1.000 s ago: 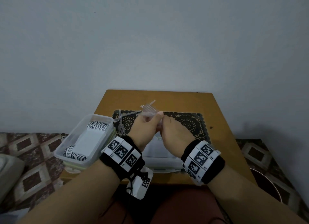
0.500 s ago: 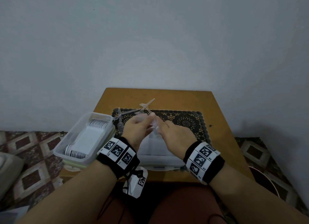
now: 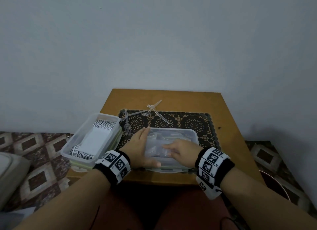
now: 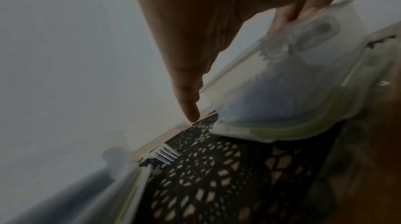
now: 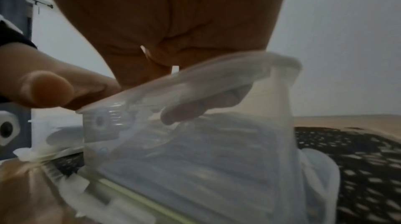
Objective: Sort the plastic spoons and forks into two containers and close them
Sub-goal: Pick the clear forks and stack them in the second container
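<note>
A clear middle container (image 3: 192,135) (image 5: 206,167) (image 4: 293,90) sits at the table's front, on a lid with a green seal. My left hand (image 3: 142,144) lies flat against its left wall, fingers straight, thumb along the front edge. My right hand (image 3: 178,149) reaches inside and pinches a blurred bundle of clear spoons (image 3: 163,151) low in the container; its fingers (image 5: 195,107) show through the wall. Several clear forks (image 3: 152,109) (image 4: 167,154) lie loose on the black lace mat (image 3: 188,123) behind.
A second clear container (image 3: 91,139) with a white barcode-edged sheet inside stands at the table's left front corner, overhanging the edge. The wooden table (image 3: 228,127) ends close to my lap. A grey wall rises right behind it.
Both hands came down from above the mat toward me. The right one carried the clear bundle into the middle container, and the left one let go and settled against the container's side.
</note>
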`<action>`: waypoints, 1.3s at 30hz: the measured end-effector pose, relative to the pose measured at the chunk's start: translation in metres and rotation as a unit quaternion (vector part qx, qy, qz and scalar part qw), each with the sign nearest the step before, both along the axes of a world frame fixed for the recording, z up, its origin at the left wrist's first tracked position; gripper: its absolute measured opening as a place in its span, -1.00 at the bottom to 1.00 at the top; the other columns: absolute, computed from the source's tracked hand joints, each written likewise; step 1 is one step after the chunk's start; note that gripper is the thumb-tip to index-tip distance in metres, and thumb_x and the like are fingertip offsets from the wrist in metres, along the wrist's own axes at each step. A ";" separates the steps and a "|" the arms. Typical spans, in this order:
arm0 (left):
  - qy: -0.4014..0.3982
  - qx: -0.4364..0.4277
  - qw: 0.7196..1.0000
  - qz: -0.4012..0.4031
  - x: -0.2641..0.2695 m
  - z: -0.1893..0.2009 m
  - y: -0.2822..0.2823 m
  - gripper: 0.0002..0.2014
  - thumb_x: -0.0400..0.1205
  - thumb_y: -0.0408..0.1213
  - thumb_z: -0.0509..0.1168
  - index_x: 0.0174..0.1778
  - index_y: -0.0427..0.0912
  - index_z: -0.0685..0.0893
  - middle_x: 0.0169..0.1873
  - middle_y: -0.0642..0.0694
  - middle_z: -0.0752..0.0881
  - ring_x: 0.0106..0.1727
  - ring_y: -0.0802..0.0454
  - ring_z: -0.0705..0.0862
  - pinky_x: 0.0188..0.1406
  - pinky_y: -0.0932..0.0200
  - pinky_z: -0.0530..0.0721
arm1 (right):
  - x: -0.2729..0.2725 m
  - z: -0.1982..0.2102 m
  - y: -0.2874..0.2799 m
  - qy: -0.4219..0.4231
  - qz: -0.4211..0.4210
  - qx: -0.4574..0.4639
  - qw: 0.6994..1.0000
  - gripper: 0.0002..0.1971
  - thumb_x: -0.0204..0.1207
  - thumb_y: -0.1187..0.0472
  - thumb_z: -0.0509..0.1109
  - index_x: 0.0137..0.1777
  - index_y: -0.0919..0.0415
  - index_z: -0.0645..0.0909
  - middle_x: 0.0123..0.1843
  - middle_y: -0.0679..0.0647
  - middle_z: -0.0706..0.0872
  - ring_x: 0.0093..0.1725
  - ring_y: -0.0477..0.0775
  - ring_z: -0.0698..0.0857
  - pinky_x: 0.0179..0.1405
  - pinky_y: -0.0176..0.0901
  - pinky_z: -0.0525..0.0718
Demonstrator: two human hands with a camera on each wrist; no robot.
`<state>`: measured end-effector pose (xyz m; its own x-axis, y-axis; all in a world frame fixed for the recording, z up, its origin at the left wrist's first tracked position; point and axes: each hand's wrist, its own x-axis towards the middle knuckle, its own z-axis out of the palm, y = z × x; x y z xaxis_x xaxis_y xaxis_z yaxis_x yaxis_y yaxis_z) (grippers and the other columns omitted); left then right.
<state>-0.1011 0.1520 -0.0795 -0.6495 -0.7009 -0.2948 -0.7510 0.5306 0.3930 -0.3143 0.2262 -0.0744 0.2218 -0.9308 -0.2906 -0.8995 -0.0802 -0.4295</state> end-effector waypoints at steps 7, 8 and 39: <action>-0.034 0.001 0.999 0.018 -0.005 -0.010 0.005 0.32 0.35 0.50 0.28 0.65 -0.17 -0.44 0.66 -0.06 -0.42 0.69 -0.03 -0.33 0.69 -0.14 -0.04 | 0.006 -0.013 0.011 0.060 -0.014 -0.024 0.998 -0.57 0.72 -0.01 0.03 0.55 -0.18 0.43 0.30 0.00 0.51 0.36 0.12 0.37 0.41 0.14 0.30; -0.034 0.001 0.999 0.017 -0.006 -0.010 0.005 0.32 0.35 0.50 0.27 0.65 -0.18 -0.43 0.66 -0.06 -0.43 0.69 -0.04 -0.33 0.69 -0.13 -0.05 | 0.006 -0.012 0.014 0.061 -0.012 -0.020 0.998 -0.57 0.72 -0.03 0.03 0.56 -0.15 0.42 0.31 0.00 0.50 0.37 0.12 0.36 0.41 0.14 0.29; -0.258 -0.040 0.962 -0.084 -0.043 0.047 -0.263 -0.75 0.68 -0.21 0.33 0.27 0.05 0.71 0.24 0.04 0.71 0.16 0.05 0.68 0.03 0.19 0.58 | -0.026 -0.010 -0.278 0.151 -0.017 0.077 0.985 -0.61 0.46 -0.19 0.48 0.01 0.15 0.77 -0.12 0.00 0.79 -0.17 0.03 0.74 -0.20 -0.08 0.75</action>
<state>-0.1439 -0.1114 -0.0325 -0.5373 -0.6334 -0.5569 -0.7363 0.6743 -0.0566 -0.3405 -0.0515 -0.0848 0.0734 -0.8758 -0.4771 -0.9893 -0.0033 -0.1461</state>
